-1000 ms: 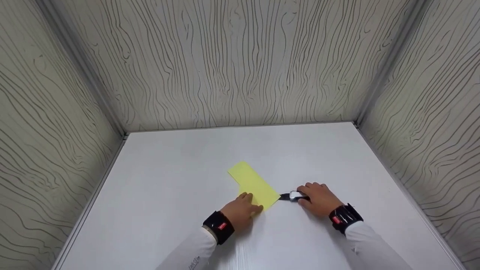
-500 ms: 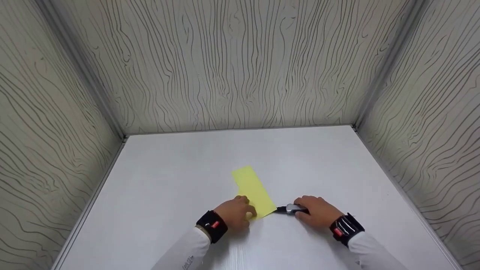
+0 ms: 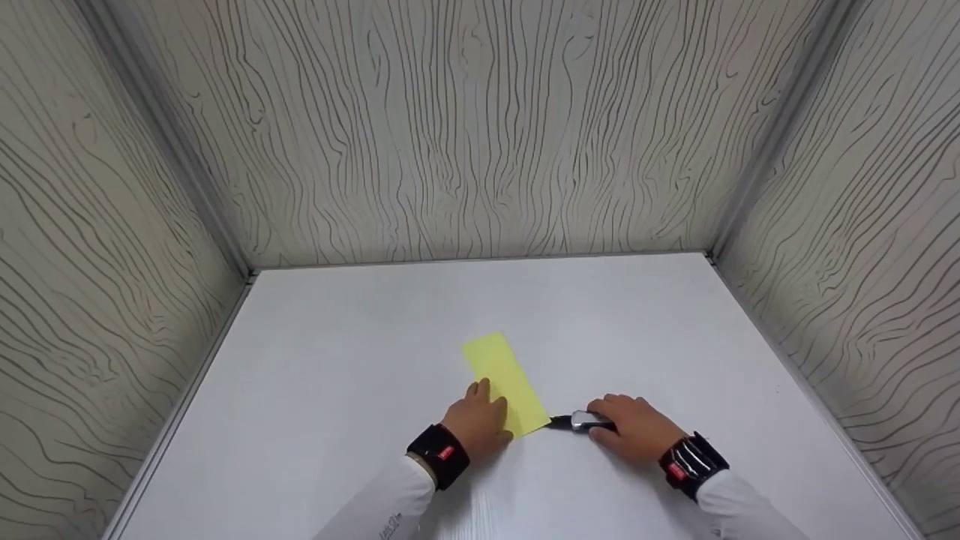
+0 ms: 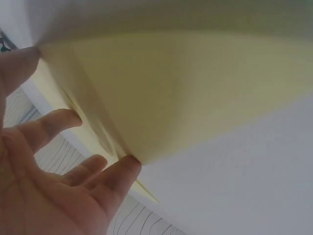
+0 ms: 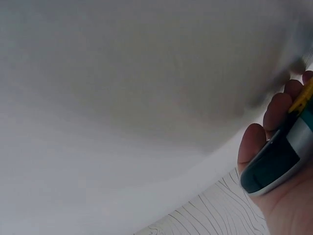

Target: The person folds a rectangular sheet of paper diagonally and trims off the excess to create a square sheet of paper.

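A sheet of yellow paper (image 3: pixel 510 382) lies slanted on the white table, with a fold or overlapping layer visible along one edge in the left wrist view. My left hand (image 3: pixel 478 420) rests on its left side, fingers spread and fairly straight. In the left wrist view, fingertips (image 4: pixel 129 164) touch the paper's edge. My right hand (image 3: pixel 637 429) grips a slim hand tool (image 3: pixel 581 421) with a black front end and silver body. That black end meets the paper's lower right corner. Dark green, silver and yellow parts of the tool (image 5: pixel 279 164) show in the right wrist view; its exact kind is unclear.
The white tabletop (image 3: pixel 337 337) extends around both hands. Wood-grain panels (image 3: pixel 465 127) enclose it at the back and sides, with grey metal edging along the corners. Both wrists wear black bands (image 3: pixel 442 455) below white sleeves.
The paper has turned steeper and come slightly nearer. My left fingers, curled half a second ago, are now straighter on the paper. My right hand and the tool moved nearer with the corner.
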Available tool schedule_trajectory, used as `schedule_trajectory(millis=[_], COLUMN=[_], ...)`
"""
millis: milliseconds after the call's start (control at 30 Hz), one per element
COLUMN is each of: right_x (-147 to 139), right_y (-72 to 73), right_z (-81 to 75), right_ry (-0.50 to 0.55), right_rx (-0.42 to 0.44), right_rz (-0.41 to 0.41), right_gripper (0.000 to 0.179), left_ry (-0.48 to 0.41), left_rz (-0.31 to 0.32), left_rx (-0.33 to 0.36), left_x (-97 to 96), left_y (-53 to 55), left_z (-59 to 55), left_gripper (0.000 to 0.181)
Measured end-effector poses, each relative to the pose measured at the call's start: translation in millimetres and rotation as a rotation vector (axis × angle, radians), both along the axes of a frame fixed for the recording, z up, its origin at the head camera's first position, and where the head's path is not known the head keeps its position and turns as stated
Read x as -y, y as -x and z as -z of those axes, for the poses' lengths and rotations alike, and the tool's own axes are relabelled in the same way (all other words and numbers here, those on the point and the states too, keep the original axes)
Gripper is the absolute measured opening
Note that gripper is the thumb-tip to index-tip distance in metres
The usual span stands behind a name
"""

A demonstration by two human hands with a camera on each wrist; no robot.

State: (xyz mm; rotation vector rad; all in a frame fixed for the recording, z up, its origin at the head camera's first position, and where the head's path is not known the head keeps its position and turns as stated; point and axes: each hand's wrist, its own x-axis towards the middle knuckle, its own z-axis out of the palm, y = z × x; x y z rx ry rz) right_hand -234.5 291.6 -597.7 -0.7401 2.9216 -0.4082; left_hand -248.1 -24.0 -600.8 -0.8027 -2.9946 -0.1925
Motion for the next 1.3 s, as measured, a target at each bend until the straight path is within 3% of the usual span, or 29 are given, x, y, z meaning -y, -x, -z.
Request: schedule_trajectory(millis=[133,433,1067,1300], right_x=[-0.1,-2.0,4.1,3.7], right_y=[-0.4,-1.1,5.4,3.5], right_z=[1.1,-1.3,-0.8,1.8], right_ry=[-0.012,-0.011,-0.023,-0.024], right_rx=[-0.01,-0.039,-0.047,-0.07], right_rz=[0.017,0.011,0.021,0.018], right_gripper=[0.034,0.035,0.03,0.029], left_ry=[0.002,0.011,0.013,0.023], left_rz=[-0.006,0.007,-0.001,0.004], left_rx=[0.031,0.014,0.056,0.064], left_x=[0.3,-0.1,0.5,-0.3], left_y=[0.4,1.7,0.9,1.9], left_z=[-0.9,-3.4,-16.3,-10.9], left_gripper=[0.041,0.039,0.039,0.038])
